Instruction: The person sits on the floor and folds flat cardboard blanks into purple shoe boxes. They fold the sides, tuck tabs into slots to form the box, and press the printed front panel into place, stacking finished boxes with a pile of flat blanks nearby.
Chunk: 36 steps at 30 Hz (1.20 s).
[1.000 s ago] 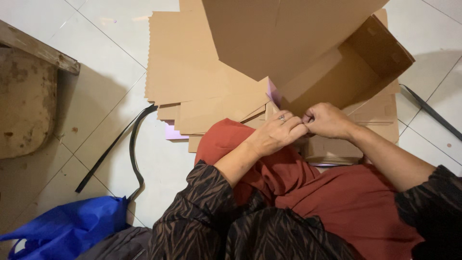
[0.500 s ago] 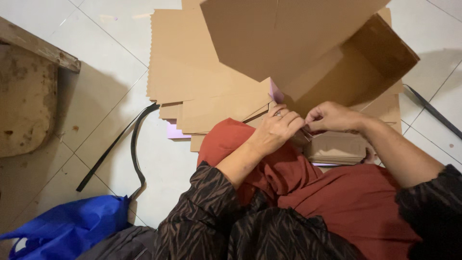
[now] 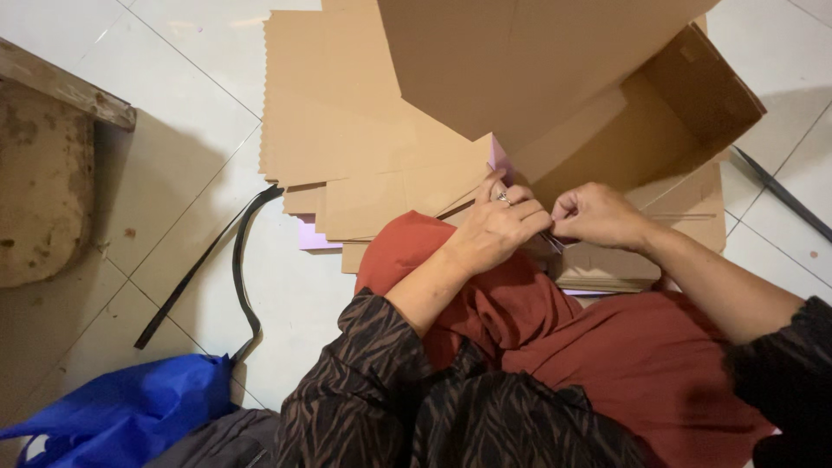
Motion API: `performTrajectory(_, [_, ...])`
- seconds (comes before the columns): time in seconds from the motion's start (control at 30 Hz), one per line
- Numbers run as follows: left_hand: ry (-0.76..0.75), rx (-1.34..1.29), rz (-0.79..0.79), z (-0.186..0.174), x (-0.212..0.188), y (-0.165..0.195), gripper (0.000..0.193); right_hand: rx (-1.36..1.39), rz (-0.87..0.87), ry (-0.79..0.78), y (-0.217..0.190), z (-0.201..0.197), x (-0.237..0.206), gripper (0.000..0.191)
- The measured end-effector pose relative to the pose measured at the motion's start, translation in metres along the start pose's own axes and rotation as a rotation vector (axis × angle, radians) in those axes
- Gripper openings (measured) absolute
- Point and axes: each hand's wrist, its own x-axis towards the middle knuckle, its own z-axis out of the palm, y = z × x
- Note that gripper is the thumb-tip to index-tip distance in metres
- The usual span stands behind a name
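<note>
Pinching together over your lap, your left hand (image 3: 498, 227) and right hand (image 3: 598, 217) close fingertips on something small and hidden, just below the open cardboard box (image 3: 659, 104).

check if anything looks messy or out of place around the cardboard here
The flat cardboard sheets are fanned askew on the tiled floor, edges not lined up. A loose black strap trails across the tiles. The left hand and right hand pinch something small I cannot make out.
</note>
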Motion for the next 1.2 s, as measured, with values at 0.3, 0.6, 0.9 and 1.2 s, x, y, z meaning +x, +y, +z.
performTrajectory(0.3, [-0.082,-0.015,0.009,0.008,-0.001,0.0,0.008,-0.098,-0.093,0.049,-0.003,0.003,-0.01,0.015])
performTrajectory(0.6, [-0.009,-0.004,0.025,0.009,-0.001,0.003,0.014,-0.103,-0.078,0.01,0.004,-0.006,-0.012,0.021])
performTrajectory(0.9, [-0.008,-0.012,0.066,0.01,-0.002,0.003,0.011,0.009,-0.103,0.007,0.016,-0.005,-0.014,0.024])
performTrajectory(1.2, [0.08,0.103,0.188,0.014,0.002,0.01,0.01,0.19,0.05,-0.241,0.012,-0.018,-0.013,0.023])
